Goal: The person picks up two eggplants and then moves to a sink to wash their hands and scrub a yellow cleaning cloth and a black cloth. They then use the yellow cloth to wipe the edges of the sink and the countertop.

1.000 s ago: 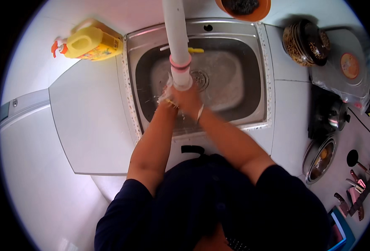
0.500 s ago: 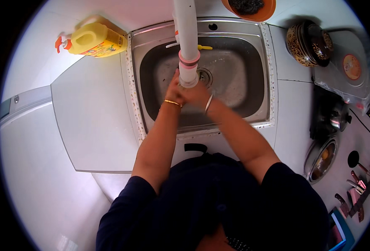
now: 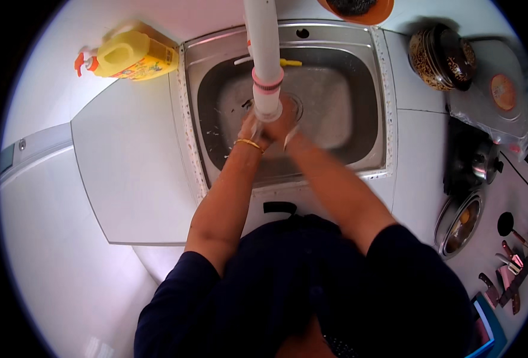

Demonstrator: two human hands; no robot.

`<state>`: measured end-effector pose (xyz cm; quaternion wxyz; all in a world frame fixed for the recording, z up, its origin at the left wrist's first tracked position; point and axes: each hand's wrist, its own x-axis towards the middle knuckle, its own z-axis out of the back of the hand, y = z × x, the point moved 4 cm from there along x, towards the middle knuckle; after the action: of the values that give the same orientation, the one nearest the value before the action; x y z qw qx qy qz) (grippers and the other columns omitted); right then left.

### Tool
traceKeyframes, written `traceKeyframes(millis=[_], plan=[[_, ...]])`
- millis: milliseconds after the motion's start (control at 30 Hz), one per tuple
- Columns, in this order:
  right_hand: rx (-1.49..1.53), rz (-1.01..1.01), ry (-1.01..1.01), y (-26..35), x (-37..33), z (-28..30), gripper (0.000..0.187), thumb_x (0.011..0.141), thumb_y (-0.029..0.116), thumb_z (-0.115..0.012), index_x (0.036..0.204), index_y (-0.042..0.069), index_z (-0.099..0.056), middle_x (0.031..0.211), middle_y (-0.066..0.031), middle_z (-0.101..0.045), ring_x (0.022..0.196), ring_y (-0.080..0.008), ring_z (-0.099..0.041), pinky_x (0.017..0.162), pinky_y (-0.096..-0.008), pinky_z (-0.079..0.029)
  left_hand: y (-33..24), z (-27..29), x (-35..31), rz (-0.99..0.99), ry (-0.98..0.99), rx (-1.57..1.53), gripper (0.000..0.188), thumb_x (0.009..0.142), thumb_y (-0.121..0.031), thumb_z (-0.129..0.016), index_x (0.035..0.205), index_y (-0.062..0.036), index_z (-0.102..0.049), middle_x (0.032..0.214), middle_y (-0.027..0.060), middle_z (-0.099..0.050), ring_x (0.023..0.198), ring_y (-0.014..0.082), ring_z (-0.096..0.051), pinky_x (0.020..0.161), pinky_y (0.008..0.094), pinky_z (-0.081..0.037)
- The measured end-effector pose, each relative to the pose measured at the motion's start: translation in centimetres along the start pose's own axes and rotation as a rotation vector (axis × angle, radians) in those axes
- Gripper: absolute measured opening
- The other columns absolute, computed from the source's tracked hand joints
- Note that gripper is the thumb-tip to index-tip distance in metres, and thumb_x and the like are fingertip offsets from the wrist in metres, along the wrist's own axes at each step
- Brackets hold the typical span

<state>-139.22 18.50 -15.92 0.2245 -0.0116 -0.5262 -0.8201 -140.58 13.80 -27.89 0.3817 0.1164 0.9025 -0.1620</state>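
My left hand (image 3: 251,129), with a gold bracelet at the wrist, is in the steel sink (image 3: 388,128). Pressed against it from the right is my right hand (image 3: 284,123), its wrist ringed by a pale bangle. Both are wet and partly covered by a thick white pipe (image 3: 265,51) with a pink ring, which comes down from the top of the picture. Its clear lower end overlaps my hands in view. Fingers are hidden or smeared by motion, so I cannot make out whether anything lies between them. Water splashes mark the basin's left side.
A yellow pump bottle (image 3: 134,56) stands left of the sink. Behind the basin is an orange bowl (image 3: 376,15) with dark contents. To the right are a patterned brown lidded pot (image 3: 434,59), a metal pot (image 3: 483,167), a steel bowl (image 3: 455,230) and several knives (image 3: 505,277).
My right hand has shifted left and closer to my left hand under the pipe. Splashes and small dark bits now show on the basin's left side.
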Motion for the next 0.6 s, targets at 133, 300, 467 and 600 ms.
traceKeyframes(millis=[133,300,467,600], plan=[[0.070,-0.092,-0.040,-2.3,2.3,0.6,0.020,0.063,0.021,-0.071,0.071,0.006,-0.060,0.072,-0.0139,-0.061,0.072,-0.0337,-0.060,0.063,-0.0373,-0.047,0.2,0.9,-0.3,-0.009,0.061,-0.014,0.026,0.088,-0.029,-0.051,0.106,-0.0105,-0.055,0.104,0.0054,-0.059,0.098,0.0211,-0.055,0.086,0.0355,-0.046],[-0.045,-0.479,0.037,-9.4,1.6,0.2,0.030,0.072,0.031,-0.067,0.092,0.010,-0.057,0.087,-0.0145,-0.062,0.080,-0.0309,-0.060,0.070,-0.0370,-0.047,-0.4,1.0,0.2,0.014,0.155,-0.012,0.026,0.088,-0.027,-0.051,0.108,-0.0103,-0.054,0.106,0.0064,-0.058,0.100,0.0224,-0.055,0.089,0.0376,-0.045],[1.428,-1.276,0.011,-12.1,-2.1,-0.2,0.035,0.081,0.034,-0.061,0.108,0.013,-0.054,0.108,-0.0058,-0.058,0.092,-0.0186,-0.058,0.077,-0.0313,-0.047,-1.9,-0.3,-0.6,-0.135,0.135,0.032,0.028,0.088,-0.028,-0.051,0.109,-0.0101,-0.053,0.109,0.0069,-0.057,0.104,0.0243,-0.053,0.091,0.0409,-0.044],[0.800,-0.792,0.026,-11.7,1.1,2.5,0.039,0.076,0.030,-0.067,0.107,0.009,-0.056,0.105,-0.0095,-0.059,0.094,-0.0220,-0.059,0.079,-0.0334,-0.047,-1.5,0.5,-1.2,-0.053,0.176,0.074,0.031,0.087,-0.029,-0.052,0.112,-0.0095,-0.052,0.114,0.0075,-0.055,0.109,0.0252,-0.050,0.094,0.0427,-0.041]])
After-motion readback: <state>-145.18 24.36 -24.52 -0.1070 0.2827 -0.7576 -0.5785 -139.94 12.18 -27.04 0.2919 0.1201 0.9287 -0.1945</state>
